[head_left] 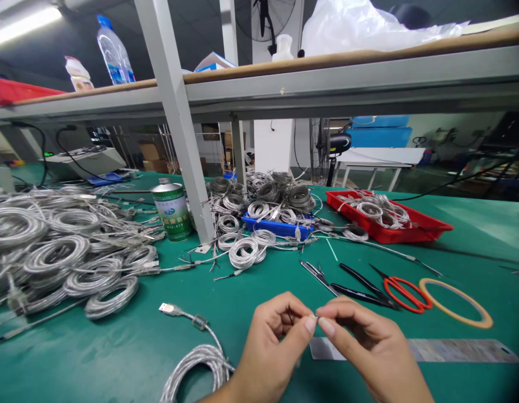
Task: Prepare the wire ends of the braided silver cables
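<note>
My left hand [278, 338] and my right hand [364, 338] meet fingertip to fingertip above the green table. Both pinch at one tiny spot, where a thin dark wire [290, 317] shows among the left fingers; its end is mostly covered by the fingertips. A coiled clear-jacketed USB cable [196, 364] lies left of my left hand, with its USB plug [170, 309] pointing away to the left. Part of the cable runs behind my left wrist. Under my right hand lies a steel ruler [461, 350], partly covered.
Beyond my hands lie tweezers [318, 275], black-handled cutters [364, 291], orange-handled scissors [406, 294] and a tape ring [456, 302]. Coiled cables [58, 252] heap at left. Further back are a green can [172, 212], blue tray [278, 226], red tray [427, 232] and shelf post [179, 123].
</note>
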A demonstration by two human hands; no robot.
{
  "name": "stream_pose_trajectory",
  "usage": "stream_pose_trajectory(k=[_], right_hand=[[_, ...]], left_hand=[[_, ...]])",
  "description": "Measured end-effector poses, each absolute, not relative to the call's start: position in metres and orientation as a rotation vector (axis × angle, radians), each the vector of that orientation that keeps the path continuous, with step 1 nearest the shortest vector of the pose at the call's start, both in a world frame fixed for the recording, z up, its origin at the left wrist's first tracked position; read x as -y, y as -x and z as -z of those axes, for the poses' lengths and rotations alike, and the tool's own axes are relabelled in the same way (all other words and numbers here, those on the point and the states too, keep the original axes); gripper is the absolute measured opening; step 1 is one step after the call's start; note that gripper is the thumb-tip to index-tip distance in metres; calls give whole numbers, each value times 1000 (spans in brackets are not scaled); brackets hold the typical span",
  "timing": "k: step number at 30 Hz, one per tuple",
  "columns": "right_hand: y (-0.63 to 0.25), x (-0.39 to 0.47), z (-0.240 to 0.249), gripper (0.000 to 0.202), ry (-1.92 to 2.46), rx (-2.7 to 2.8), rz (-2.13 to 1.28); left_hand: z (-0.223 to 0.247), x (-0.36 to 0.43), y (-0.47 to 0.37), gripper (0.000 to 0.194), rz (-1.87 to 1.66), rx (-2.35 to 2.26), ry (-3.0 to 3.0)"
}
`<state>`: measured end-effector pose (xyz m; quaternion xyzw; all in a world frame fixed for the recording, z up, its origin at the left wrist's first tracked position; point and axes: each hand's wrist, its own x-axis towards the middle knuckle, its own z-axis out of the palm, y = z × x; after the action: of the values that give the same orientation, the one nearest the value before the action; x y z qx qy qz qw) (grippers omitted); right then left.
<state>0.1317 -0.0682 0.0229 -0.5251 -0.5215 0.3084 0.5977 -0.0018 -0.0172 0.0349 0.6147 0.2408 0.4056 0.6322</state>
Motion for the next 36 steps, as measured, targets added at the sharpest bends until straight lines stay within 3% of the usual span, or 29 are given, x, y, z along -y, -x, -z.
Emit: stream_pose_trajectory(k=[6,12,21,28,36], right_hand=[[-133,66,-22,2,1204,1245,-705],[-143,60,-17,15,1321,1235,-677],[-218,40,9,42,1774,1175,-250],[-288,53,17,37,2286,1228,219],[-316,56,31,39,2568,1293,272]], left_hand=[[-34,17,3,25,-915,-540,-1405],[-32,14,2,24,-940,-580,-1406],[-29,13,1,25,-902,-641,-1405],[-35,14,2,28,-860,-623,-1346],[-36,15,0,27,-881,-591,-1324]])
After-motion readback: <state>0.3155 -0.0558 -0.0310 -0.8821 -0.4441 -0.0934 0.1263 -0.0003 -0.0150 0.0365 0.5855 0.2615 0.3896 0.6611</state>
